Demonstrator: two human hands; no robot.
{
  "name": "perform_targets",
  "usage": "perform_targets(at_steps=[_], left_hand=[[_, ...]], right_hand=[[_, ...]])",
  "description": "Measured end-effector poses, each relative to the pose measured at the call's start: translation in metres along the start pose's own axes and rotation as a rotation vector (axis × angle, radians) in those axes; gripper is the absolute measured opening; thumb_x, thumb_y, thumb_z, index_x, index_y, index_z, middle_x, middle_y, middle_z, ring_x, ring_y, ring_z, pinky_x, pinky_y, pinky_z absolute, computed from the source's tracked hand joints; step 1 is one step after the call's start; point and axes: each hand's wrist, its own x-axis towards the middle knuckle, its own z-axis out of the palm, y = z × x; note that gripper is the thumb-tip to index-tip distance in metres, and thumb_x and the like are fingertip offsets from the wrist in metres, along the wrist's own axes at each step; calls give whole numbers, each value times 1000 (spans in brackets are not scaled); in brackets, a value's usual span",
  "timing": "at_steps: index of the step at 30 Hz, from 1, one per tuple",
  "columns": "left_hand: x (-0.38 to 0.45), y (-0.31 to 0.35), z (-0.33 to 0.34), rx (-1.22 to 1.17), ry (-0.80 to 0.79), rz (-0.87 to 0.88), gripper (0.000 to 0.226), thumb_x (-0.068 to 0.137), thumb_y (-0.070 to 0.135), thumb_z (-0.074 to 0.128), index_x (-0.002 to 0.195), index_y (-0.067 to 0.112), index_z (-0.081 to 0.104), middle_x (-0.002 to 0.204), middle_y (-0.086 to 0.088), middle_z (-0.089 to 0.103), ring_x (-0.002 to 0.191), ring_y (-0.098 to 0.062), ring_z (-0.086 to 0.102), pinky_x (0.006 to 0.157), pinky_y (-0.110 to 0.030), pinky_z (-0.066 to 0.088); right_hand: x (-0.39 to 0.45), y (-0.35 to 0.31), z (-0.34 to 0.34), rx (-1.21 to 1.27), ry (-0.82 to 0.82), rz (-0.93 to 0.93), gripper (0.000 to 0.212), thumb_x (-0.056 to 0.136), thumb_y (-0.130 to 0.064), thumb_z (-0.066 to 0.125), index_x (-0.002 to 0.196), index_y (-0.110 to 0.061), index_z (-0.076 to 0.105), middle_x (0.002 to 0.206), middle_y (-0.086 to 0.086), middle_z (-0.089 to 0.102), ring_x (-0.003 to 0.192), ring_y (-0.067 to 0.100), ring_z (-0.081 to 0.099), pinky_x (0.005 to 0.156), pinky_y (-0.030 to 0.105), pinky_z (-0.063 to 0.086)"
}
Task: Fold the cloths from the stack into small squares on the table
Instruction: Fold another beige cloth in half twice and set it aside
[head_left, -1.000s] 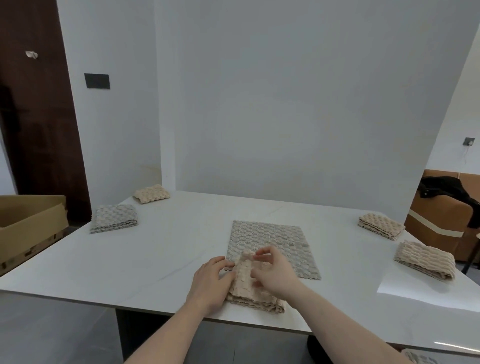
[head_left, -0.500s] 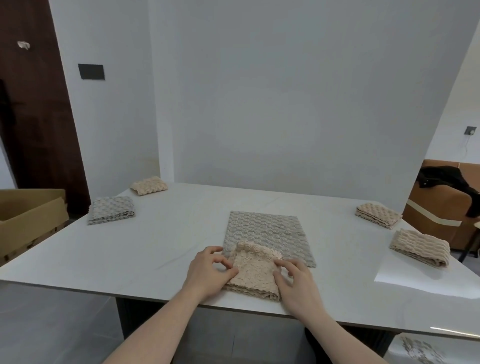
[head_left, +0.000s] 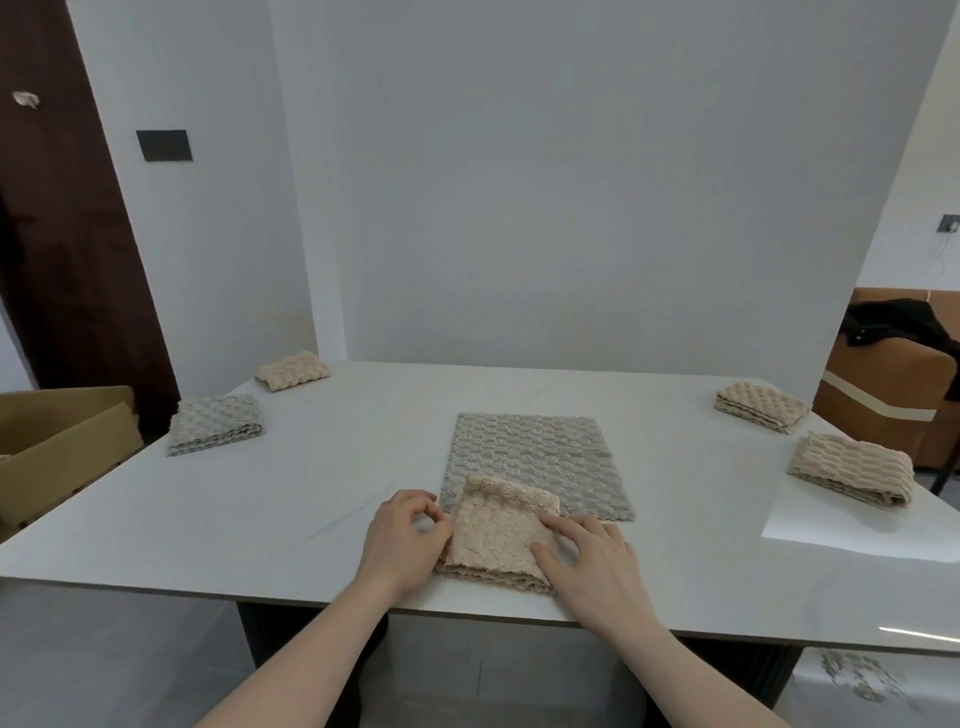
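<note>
Spanning the scene, a white worktop (head_left: 311, 493) carried a flat grey cloth (head_left: 535, 457), the folded beige cloth (head_left: 493, 540) overlapping its near edge; the right hand (head_left: 597, 566) pressed flat to set creases while the left hand (head_left: 405, 545) pinched its side, apparently squaring it.

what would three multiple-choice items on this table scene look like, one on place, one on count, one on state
1. Where does the beige cloth under the hands lie?
A. partly on the flat grey cloth
B. in the box
C. on the sofa

2. How many folded cloths sit apart at the table's sides?
A. two
B. four
C. six

3. The right hand is:
A. flat on the beige cloth
B. raised
C. on the grey cloth

Answers: 1 A, its far edge overlaps the grey cloth; 2 B, two left, two right; 3 A, straight fingers rest on it.
</note>
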Motion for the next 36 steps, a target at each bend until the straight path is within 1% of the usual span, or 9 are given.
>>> perform_targets(at_steps=[4, 9, 13, 18, 23, 26, 29, 32, 36], left_hand=[[-3, 4, 1, 133, -47, 36, 26, 82, 60, 64, 95, 39, 66, 114, 27, 57, 114, -4, 49, 102, -32, 41], [-3, 2, 4, 287, -89, 68, 48, 83, 76, 51, 116, 42, 61, 126, 26, 50, 125, -6, 40, 107, -32, 33], [-1, -6, 5, 325, -98, 101, 51, 78, 82, 45, 108, 43, 61, 132, 29, 47, 128, -1, 37, 111, -31, 28], [1, -13, 8, 267, -86, 132, 32, 79, 70, 58, 91, 41, 62, 130, 33, 47, 126, 3, 37, 105, -30, 26], [2, 0, 0, 203, -117, 46, 25, 78, 62, 65, 87, 39, 62, 108, 25, 55, 107, -3, 48, 91, -29, 34], [7, 19, -9, 187, -231, -101, 27, 78, 64, 60, 87, 39, 60, 95, 24, 55, 94, -7, 50, 82, -30, 34], [6, 65, -27, 92, -331, -308, 18, 81, 55, 61, 82, 38, 55, 87, 19, 61, 89, -13, 56, 78, -31, 41], [-9, 120, -51, -69, -379, -440, 11, 92, 35, 65, 90, 28, 57, 87, 9, 68, 87, -12, 62, 80, -28, 49], [-24, 183, -84, -249, -374, -565, 11, 92, 21, 70, 95, 18, 59, 86, -1, 70, 64, -6, 57, 64, -21, 47]], right_hand=[[0, 0, 0, 13, 8, 6, 54, 89, -68, 49, 140, -50, 50, 129, -22, 57, 123, 15, 49, 104, 35, 39], [4, 1, -4, 189, -6, 56, 74, 85, -69, 58, 149, -45, 32, 114, -30, 60, 116, 10, 51, 105, 38, 40], [2, 8, -2, 321, 0, 103, 81, 79, -67, 68, 148, -48, 29, 100, -29, 67, 110, 1, 56, 101, 36, 44], [6, 9, -3, 415, -55, 198, 78, 78, -51, 79, 144, -47, 37, 98, -29, 71, 111, -3, 59, 101, 32, 43], [20, -13, -15, 345, -143, 364, 56, 78, -56, 75, 127, -50, 50, 88, -29, 70, 103, -5, 52, 97, 30, 42], [35, -29, -30, 312, -303, 506, 39, 75, -56, 74, 110, -44, 63, 82, -21, 71, 96, 5, 59, 90, 33, 49], [47, -54, -66, 521, -460, 714, 18, 80, -28, 78, 97, -23, 76, 86, -3, 77, 85, 18, 72, 81, 34, 59], [42, -80, -119, 557, -420, 708, 10, 82, -20, 74, 92, -22, 75, 87, -3, 75, 81, 15, 72, 76, 30, 56], [30, -104, -187, 659, -401, 758, 12, 86, -16, 71, 96, -20, 75, 94, -6, 77, 93, 11, 72, 83, 31, 57]])
